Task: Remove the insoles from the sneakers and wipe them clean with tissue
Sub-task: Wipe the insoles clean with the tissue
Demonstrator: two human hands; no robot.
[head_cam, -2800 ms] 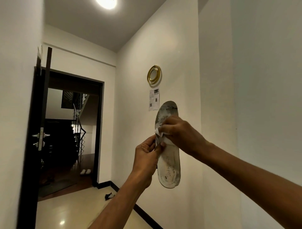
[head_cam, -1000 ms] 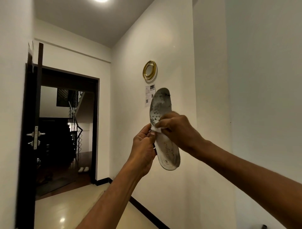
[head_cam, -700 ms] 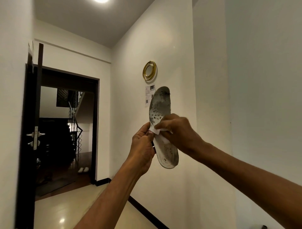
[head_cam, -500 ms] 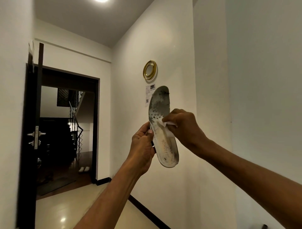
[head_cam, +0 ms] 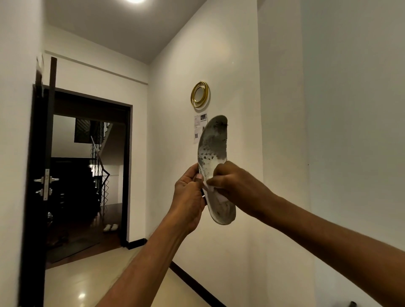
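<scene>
dim warm | ceiling light (head_cam: 134, 1) glare (top edge) | edges bowed

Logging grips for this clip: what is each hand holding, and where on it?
Left hand pinches the insole at its left edge, about mid-length. Right hand presses a wad of tissue against the insole's face.

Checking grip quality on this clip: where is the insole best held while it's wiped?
Pinch the insole at its narrow waist from its left edge, as the left hand does. It stands upright, so both faces stay open to the tissue in the right hand.
</scene>
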